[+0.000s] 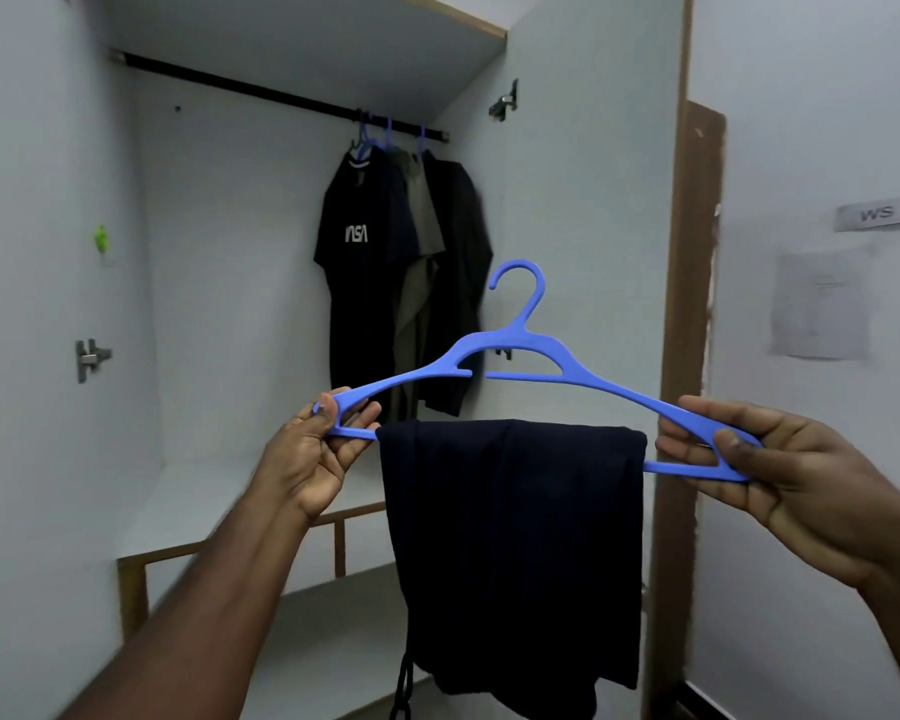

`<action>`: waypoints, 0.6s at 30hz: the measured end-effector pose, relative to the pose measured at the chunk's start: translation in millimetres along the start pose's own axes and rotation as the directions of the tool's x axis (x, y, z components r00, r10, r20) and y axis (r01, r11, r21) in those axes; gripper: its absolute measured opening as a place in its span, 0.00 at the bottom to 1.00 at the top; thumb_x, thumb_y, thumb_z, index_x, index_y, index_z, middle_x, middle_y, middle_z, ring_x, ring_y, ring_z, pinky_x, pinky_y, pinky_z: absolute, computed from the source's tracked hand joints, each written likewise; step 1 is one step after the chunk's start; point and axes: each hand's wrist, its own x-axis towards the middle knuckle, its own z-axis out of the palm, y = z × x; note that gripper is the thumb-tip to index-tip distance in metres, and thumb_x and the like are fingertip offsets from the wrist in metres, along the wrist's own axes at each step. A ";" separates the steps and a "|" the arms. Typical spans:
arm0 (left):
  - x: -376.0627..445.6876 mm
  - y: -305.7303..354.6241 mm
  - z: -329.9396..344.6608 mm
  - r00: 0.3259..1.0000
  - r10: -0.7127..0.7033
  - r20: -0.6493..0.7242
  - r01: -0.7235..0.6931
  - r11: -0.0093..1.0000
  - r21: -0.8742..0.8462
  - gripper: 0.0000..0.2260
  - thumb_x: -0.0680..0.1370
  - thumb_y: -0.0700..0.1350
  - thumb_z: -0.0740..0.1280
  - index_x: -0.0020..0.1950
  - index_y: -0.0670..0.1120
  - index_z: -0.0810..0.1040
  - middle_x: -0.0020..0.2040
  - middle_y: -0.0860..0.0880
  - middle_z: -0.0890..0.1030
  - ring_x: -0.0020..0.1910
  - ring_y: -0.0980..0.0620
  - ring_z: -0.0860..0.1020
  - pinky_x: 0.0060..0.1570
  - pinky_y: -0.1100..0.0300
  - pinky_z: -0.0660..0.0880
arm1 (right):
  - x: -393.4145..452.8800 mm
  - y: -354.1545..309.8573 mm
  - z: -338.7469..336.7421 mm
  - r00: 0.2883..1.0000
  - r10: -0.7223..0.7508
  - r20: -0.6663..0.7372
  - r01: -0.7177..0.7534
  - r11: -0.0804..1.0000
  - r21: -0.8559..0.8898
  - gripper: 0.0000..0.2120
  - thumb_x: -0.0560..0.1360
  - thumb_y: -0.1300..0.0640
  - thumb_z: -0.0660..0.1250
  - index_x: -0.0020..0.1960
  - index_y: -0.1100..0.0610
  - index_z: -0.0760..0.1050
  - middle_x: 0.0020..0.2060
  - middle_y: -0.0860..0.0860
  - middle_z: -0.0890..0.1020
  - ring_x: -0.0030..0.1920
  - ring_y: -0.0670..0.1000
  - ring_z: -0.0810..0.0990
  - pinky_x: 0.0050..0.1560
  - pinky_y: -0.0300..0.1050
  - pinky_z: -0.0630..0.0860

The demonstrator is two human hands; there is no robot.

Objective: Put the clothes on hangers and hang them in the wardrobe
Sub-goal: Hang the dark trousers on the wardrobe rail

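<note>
A blue hanger (528, 356) is being held up in front of the open wardrobe (583, 200), with its hook pointing up. A dark folded garment (515, 563) is being carried over the hanger's bottom bar, and it is hanging straight down from the middle of the bar. A dark cord (404, 688) is dangling from the garment's lower left corner.

The hanger's left end is being pinched by the left hand (315, 454), with the thumb on the front and the fingers curled behind the plastic. The hanger's right end is being gripped by the right hand (780, 470), with the thumb pressed on the front and the fingers wrapped round the back. The hanger is being tilted a little, so its right end is sitting lower than its left end.

Behind the hanger, a black rail (281, 96) is being seen near the top of the wardrobe. At the right end of the rail, some dark shirts (401, 272) are being kept on blue hangers, close to the right wall. One black shirt is being shown with white letters on its front. A shelf (204, 501) is being seen below the shirts, at the wardrobe's bottom left. A grey sign (884, 213) and a sheet of paper (822, 304) are being shown on the wall to the right of the wardrobe.
</note>
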 end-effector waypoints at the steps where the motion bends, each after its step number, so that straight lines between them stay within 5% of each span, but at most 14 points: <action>1: 8.0 5.4 -4.5 1.000 0.008 -0.001 -0.008 1.000 0.000 0.10 0.84 0.44 0.60 0.59 0.39 0.77 0.51 0.38 0.86 0.48 0.43 0.86 0.41 0.52 0.84 | 10.9 4.6 8.3 1.000 -0.011 -0.009 0.011 1.000 0.004 0.19 0.70 0.62 0.65 0.60 0.64 0.80 0.58 0.62 0.83 0.56 0.60 0.84 0.49 0.50 0.83; 10: 92.4 29.2 -36.0 0.996 0.081 -0.040 -0.081 0.997 0.022 0.09 0.84 0.43 0.61 0.57 0.39 0.77 0.48 0.39 0.86 0.47 0.43 0.86 0.40 0.53 0.84 | 112.5 48.0 54.3 0.997 -0.071 0.003 0.071 0.996 0.062 0.20 0.71 0.62 0.62 0.62 0.63 0.77 0.55 0.61 0.85 0.54 0.58 0.85 0.45 0.47 0.84; 18: 164.4 36.5 -56.4 0.983 0.159 -0.091 -0.158 0.987 0.026 0.15 0.83 0.44 0.62 0.67 0.37 0.73 0.55 0.39 0.84 0.49 0.41 0.86 0.42 0.52 0.84 | 205.5 73.8 78.0 0.987 -0.150 0.058 0.146 0.987 0.060 0.20 0.71 0.60 0.64 0.62 0.62 0.78 0.53 0.60 0.85 0.55 0.58 0.85 0.49 0.49 0.83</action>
